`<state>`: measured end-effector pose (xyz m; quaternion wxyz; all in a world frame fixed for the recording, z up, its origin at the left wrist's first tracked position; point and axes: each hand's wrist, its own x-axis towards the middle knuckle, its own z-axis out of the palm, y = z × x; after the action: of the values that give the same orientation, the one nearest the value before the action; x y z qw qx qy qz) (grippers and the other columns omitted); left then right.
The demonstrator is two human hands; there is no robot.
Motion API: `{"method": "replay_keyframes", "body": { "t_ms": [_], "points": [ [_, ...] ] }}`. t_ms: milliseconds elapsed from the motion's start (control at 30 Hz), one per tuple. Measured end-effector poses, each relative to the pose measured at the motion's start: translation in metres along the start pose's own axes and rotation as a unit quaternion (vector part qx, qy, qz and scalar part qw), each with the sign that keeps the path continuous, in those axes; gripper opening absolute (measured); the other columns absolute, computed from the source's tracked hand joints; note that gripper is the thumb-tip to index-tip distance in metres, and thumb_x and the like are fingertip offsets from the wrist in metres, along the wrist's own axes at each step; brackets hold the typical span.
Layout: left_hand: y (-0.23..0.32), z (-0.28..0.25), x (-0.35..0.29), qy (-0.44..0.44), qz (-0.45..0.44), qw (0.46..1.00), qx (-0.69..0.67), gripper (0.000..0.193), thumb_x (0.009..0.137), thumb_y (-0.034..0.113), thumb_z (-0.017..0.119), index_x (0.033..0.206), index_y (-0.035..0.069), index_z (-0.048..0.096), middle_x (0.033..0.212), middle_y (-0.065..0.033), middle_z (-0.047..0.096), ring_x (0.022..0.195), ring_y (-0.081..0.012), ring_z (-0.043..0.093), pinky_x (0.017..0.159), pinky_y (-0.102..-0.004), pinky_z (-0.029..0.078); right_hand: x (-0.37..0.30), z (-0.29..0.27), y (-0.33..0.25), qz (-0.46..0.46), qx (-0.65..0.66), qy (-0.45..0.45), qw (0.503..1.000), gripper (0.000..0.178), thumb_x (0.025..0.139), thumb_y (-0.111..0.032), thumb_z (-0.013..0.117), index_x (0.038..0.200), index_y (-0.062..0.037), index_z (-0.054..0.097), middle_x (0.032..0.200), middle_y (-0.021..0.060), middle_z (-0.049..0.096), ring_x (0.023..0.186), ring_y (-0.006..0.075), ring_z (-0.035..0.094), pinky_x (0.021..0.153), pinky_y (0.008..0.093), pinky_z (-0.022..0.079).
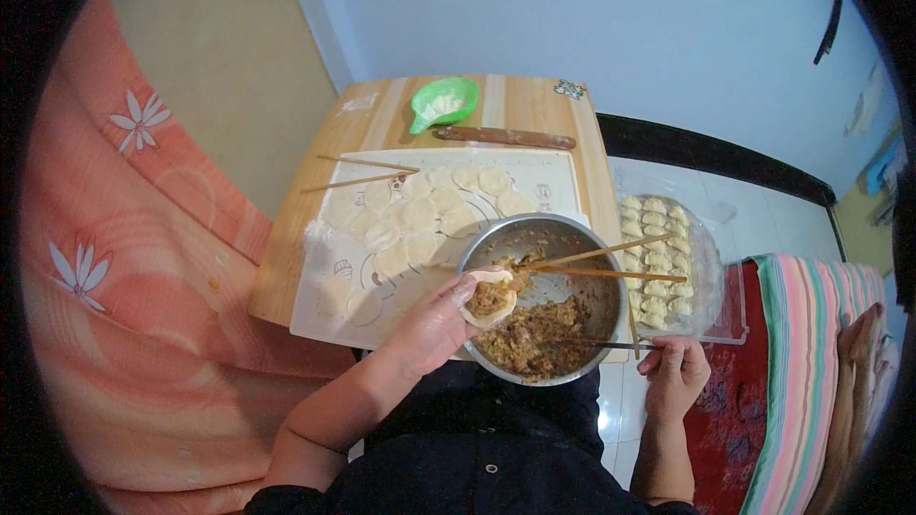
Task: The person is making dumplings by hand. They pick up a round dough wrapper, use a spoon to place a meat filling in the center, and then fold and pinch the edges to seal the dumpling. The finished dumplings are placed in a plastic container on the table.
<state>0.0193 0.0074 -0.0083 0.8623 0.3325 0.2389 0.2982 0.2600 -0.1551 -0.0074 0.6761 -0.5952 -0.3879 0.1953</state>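
Observation:
My left hand (434, 322) cups a round dough wrapper (502, 315), with a lump of brown filling on it, over the left rim of a steel bowl (608, 310). Chopped filling (539, 336) lies in the bowl, and a pair of wooden chopsticks (611, 274) rests in it, pointing out to the right. At the bowl's lower right, my right hand (677, 374) is closed on a thin dark-handled utensil (618, 344). Its far end reaches into the filling, so I cannot tell its kind. Many flat wrappers (418, 215) spread over the white mat to the left.
The white mat (553, 193) covers much of a wooden table (363, 124). Behind it are a rolling pin (506, 138) and a green bowl (445, 101) of flour. Two chopsticks (358, 181) lie at left. A clear tray (706, 296) holds rows of folded dumplings (655, 257) at right.

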Motion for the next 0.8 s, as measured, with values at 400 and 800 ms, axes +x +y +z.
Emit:
{"method": "replay_keyframes", "body": {
  "t_ms": [400, 800],
  "points": [
    [0.008, 0.011, -0.002, -0.044, -0.024, 0.996, 0.073, 0.041, 0.096, 0.023, 0.038, 0.126, -0.005, 0.039, 0.124, -0.0174, 0.048, 0.116, -0.0257, 0.048, 0.100, -0.0420, 0.038, 0.024, 0.020, 0.004, 0.142, 0.059, -0.005, 0.988, 0.026, 0.095, -0.025, 0.045, 0.085, -0.0033, 0.053, 0.054, 0.0058, 0.055, 0.044, 0.0092, 0.049, 0.041, 0.0195, 0.035],
    [0.006, 0.010, -0.004, -0.030, -0.041, 0.996, 0.073, 0.039, 0.096, 0.019, 0.036, 0.127, -0.004, 0.038, 0.125, -0.0152, 0.047, 0.113, -0.0236, 0.050, 0.097, -0.0401, 0.041, 0.021, 0.012, -0.003, 0.067, 0.067, 0.010, 0.995, 0.024, 0.096, -0.021, 0.043, 0.086, -0.0017, 0.051, 0.057, 0.0072, 0.056, 0.047, 0.0110, 0.052, 0.043, 0.0206, 0.039]
  ]
}}
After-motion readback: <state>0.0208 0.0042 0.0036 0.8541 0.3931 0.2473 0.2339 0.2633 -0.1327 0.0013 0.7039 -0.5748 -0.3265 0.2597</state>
